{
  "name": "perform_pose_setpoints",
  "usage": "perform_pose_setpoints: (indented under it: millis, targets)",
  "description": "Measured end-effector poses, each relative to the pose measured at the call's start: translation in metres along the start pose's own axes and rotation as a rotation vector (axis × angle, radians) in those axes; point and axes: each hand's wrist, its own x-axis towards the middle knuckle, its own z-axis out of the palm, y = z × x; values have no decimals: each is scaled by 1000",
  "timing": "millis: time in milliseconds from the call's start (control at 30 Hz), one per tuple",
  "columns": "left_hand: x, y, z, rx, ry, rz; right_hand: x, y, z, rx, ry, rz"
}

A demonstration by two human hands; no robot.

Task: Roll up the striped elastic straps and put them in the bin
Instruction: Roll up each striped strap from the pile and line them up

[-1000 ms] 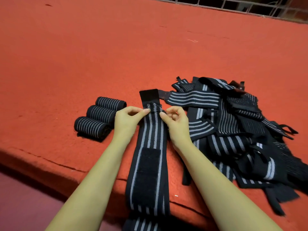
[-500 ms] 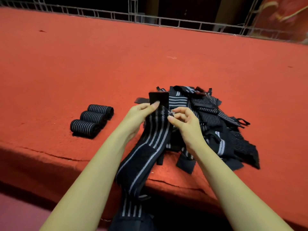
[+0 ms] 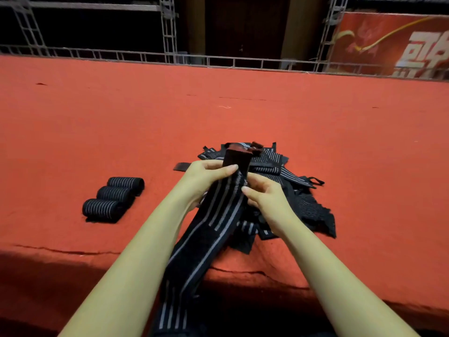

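Head view: left hand (image 3: 206,175) and right hand (image 3: 263,197) pinch a flat striped elastic strap (image 3: 218,215) above the felt-like red table (image 3: 243,113); three ribbed cylindrical rolls (image 3: 114,199) lie nearby.

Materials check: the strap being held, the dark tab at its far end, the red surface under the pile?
Held strap: looks like woven elastic fabric, matte black with grey lengthwise stripes; it drapes limply over the edge. End tab: plain dark patch, no stripes; possibly hook-and-loop, cannot confirm. Red surface: looks like felt-type carpet, matte, with wrinkle lines near the front edge.
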Motion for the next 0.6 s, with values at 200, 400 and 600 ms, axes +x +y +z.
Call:
perform_pose_setpoints:
  millis: [200,400,600]
  targets:
    - [-5,-4,6,-7,-106,-85,-12,-6,-4,-62,-71,-21]
    - [-4,-11,16,-90,-130,-62,-17,-5,5,-19,-51,-70]
    - [-5,-15,17,-55,-161,-54,-17,0,6,-81,-67,-75]
